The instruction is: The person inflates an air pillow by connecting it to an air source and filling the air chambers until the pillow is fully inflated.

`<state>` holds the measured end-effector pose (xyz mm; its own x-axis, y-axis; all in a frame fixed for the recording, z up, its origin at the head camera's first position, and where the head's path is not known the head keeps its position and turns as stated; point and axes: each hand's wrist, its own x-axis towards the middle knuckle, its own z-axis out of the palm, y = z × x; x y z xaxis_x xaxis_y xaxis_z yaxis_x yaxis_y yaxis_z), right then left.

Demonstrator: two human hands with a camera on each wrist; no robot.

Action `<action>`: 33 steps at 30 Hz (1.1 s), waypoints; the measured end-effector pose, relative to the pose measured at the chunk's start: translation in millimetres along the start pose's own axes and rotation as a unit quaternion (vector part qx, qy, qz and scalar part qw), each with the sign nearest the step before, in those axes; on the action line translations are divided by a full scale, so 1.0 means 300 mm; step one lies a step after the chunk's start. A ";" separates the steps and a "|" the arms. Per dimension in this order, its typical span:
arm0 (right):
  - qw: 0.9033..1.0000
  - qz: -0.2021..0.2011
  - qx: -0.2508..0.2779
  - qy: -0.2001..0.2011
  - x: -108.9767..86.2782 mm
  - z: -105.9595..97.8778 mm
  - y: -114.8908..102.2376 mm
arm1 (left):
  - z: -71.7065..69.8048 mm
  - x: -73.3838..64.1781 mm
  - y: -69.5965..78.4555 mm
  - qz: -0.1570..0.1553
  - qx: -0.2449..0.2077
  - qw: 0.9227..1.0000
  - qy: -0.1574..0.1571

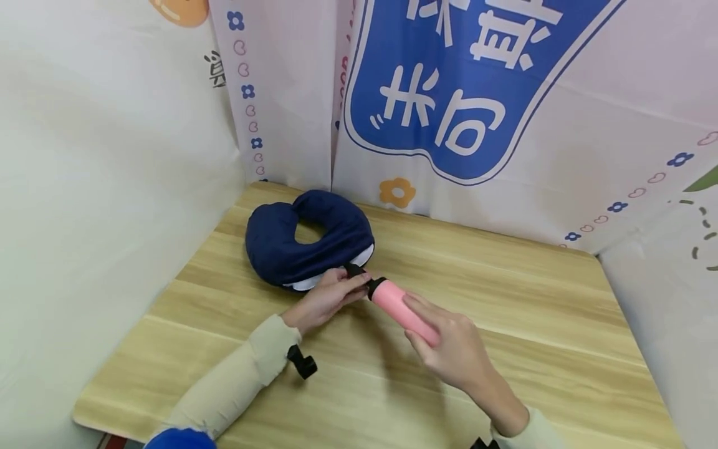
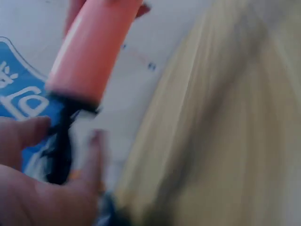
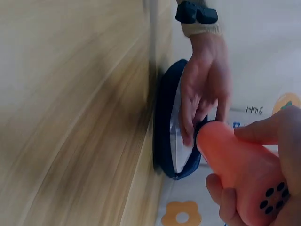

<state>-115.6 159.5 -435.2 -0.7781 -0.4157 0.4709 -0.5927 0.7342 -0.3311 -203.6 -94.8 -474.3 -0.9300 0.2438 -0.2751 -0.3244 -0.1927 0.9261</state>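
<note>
A pink hand pump (image 1: 405, 312) with a black end slants above the table. My right hand (image 1: 457, 349) grips its pink barrel, fingers and thumb wrapped around it; in the right wrist view a ring of dark holes shows on the barrel's end. My left hand (image 1: 328, 296) holds the pump's black end piece (image 2: 59, 146) between thumb and fingers; that view is blurred. Just behind the left hand lies a dark blue U-shaped neck pillow (image 1: 280, 255) with a white patch on its near side. Whether the pump touches the pillow I cannot tell.
The wooden table (image 1: 505, 299) carries the pillow near its back left corner. White printed sheets (image 1: 606, 125) stand along the back and sides. A blue object (image 1: 181, 439) shows at the bottom left, beside the left sleeve. Both wrists wear black mounts (image 1: 303, 362).
</note>
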 end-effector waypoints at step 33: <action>0.982 0.108 0.076 -0.134 -0.024 0.102 0.232 | -0.195 0.042 0.074 0.390 0.654 0.642 0.090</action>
<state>-157.7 197.2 -486.7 -0.9038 -0.4007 0.1501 -0.4160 0.7410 -0.5270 -232.7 -151.6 -472.4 -0.7647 0.4218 0.4872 0.5650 0.8024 0.1923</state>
